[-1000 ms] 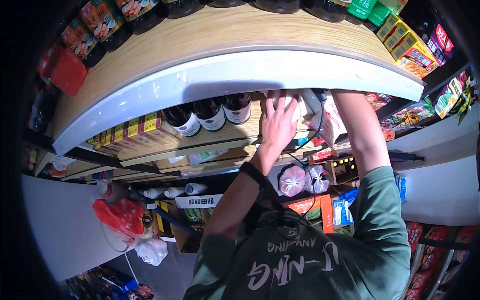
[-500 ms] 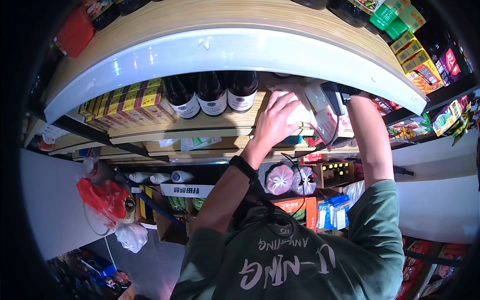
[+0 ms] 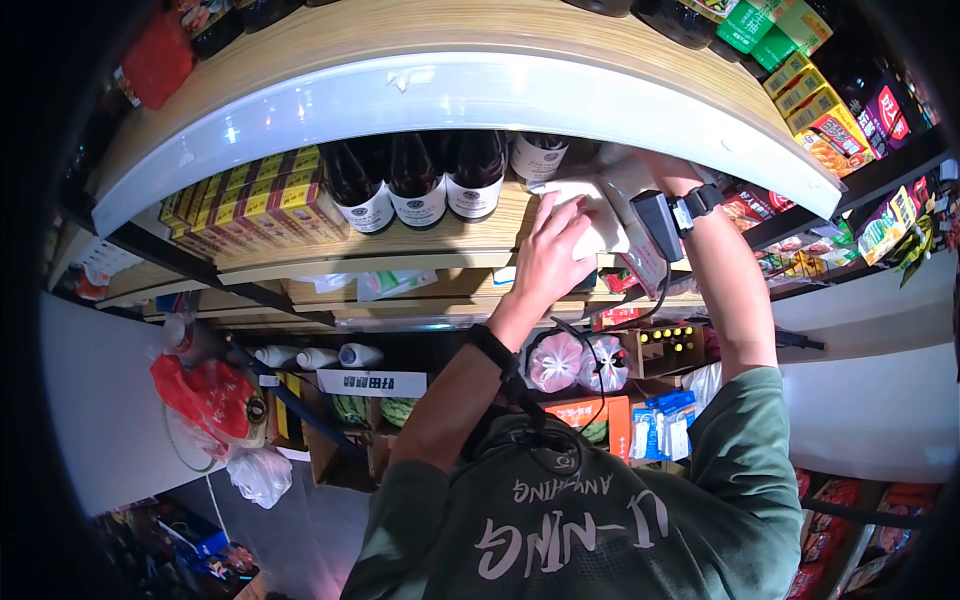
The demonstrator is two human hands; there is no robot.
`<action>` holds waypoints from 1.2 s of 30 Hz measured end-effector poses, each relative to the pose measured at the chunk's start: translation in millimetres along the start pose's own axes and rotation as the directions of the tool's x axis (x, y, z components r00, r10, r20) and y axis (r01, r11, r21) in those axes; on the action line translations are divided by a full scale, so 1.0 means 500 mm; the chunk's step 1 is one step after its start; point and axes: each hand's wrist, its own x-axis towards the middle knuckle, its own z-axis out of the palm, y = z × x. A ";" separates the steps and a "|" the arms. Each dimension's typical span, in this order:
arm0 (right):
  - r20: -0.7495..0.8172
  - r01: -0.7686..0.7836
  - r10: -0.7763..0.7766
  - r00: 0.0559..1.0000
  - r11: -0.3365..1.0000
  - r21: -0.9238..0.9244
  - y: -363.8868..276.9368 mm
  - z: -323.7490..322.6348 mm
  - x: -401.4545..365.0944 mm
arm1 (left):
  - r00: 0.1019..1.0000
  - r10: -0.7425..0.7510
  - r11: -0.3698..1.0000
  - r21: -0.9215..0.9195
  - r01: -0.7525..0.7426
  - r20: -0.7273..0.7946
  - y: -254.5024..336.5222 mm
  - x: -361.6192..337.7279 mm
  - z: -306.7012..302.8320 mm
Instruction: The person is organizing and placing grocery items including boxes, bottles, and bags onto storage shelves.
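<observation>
My left hand (image 3: 556, 243), with a black band on its wrist, is closed over a soft white packet (image 3: 602, 226) at the lower shelf's front edge. My right hand (image 3: 672, 172) reaches under the upper shelf's lip, its fingers hidden. A black device (image 3: 660, 222) with a cable is strapped to that wrist. Beneath the right wrist lies a clear plastic package (image 3: 640, 262) with reddish print, partly covered. Behind the white packet stands a dark bottle (image 3: 540, 158) with a white label. More dark bottles (image 3: 417, 192) stand left of my left hand.
The upper shelf's white front strip (image 3: 450, 95) hangs above both hands. Yellow and maroon boxes (image 3: 262, 205) stack at the lower shelf's left. Bagged goods (image 3: 553, 362) and a carton of yellow-capped bottles (image 3: 667, 345) sit below. A red bag (image 3: 205, 395) hangs at left.
My right wrist has shifted left, bringing its device further into view. The white packet and left hand have moved slightly. More of the bottle behind them now shows.
</observation>
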 end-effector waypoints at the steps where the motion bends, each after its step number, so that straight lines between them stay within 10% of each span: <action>1: 0.004 0.014 -0.014 1.000 1.000 0.001 -0.008 0.003 0.001 | 1.000 0.003 1.000 0.001 -0.003 0.003 0.001 0.000 0.001; 14: 0.066 0.210 -0.206 0.976 0.977 -0.043 -0.118 0.054 0.031 | 0.990 -0.128 0.990 0.063 0.125 0.055 0.026 0.006 0.041; 19: -0.190 0.319 -0.343 0.920 0.937 -0.144 -0.052 0.067 -0.006 | 0.991 -0.106 0.994 0.047 0.102 0.087 0.043 0.012 0.026; 22: -0.362 -0.091 0.214 0.907 0.941 0.327 -0.043 -0.035 -0.129 | 0.995 -0.062 0.993 0.104 0.054 0.076 0.041 0.010 0.030; 25: -0.619 -0.246 0.329 0.713 0.944 0.219 0.002 -0.066 -0.321 | 0.994 -0.074 0.994 0.086 0.067 0.086 0.043 0.010 0.036; 30: -0.032 -0.461 0.941 0.336 0.194 0.866 0.031 -0.003 -0.504 | 0.998 0.056 0.990 0.132 -0.058 0.018 0.020 0.003 0.060; 32: 0.274 -0.500 0.854 0.441 -0.020 0.866 0.041 -0.007 -0.504 | 0.996 0.040 0.984 0.170 -0.054 0.083 0.015 0.004 0.061; 34: 0.334 -0.463 0.856 0.395 -0.128 0.877 -0.018 -0.030 -0.446 | 0.988 0.094 0.971 0.208 -0.118 0.120 0.018 0.006 0.051; 36: 0.333 -0.396 0.760 0.558 -0.108 0.912 0.009 -0.012 -0.447 | 0.985 0.124 0.972 0.187 -0.144 0.117 0.003 0.007 0.052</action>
